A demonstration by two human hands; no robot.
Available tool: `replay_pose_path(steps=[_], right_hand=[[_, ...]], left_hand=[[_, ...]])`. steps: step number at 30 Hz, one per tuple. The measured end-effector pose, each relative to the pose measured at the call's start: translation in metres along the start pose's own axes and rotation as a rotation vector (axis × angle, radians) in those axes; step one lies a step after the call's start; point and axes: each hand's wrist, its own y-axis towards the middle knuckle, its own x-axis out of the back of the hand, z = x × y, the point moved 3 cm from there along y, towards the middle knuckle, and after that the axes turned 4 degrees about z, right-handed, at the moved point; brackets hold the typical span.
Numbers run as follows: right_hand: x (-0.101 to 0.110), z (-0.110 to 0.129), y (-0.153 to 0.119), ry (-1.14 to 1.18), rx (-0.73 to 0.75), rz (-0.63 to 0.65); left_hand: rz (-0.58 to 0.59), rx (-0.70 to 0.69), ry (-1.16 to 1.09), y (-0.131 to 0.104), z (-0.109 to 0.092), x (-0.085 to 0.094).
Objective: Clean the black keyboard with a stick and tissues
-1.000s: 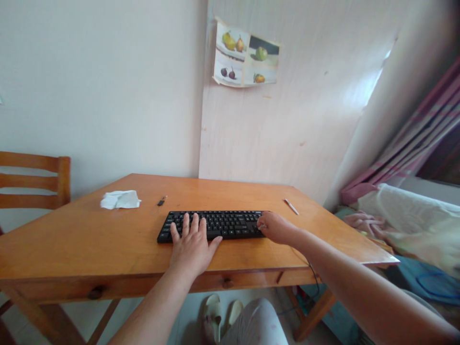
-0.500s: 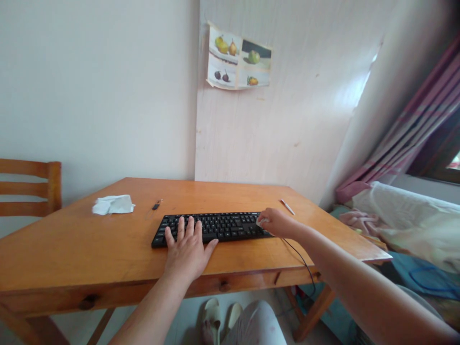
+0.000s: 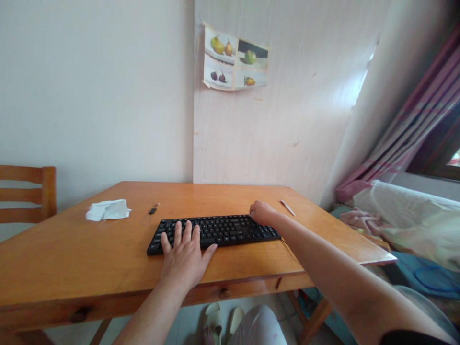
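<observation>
While a wooden table (image 3: 108, 254) bears the keyboard (image 3: 230, 230), fruit pictures (image 3: 235, 61) hang above.

The keyboard (image 3: 230, 231) is black with pale key markings. The table (image 3: 251, 263) is a warm orange-brown — the slatted chair (image 3: 49, 192) much the same. The crumpled tissue (image 3: 108, 210) and the pen (image 3: 287, 208) are white. On the whitish panel (image 3: 266, 139), the fruit pictures (image 3: 235, 60) show yellow, green, orange and dark purple. The curtain (image 3: 402, 129) is mauve-pink — striped lighter and darker — and the slippers (image 3: 213, 318) are cream.
</observation>
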Motion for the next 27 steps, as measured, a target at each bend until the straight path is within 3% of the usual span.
replay_pose_path(steps=[11,27], right_hand=[[0.002,0.007,-0.040,-0.106,0.083,0.029],[-0.010,-0.004,-0.083,0.000,0.127,-0.024]], left_hand=[[-0.029,-0.009,-0.018,-0.001,-0.002,0.001],[-0.032,-0.009,-0.025,0.000,-0.001,0.001]])
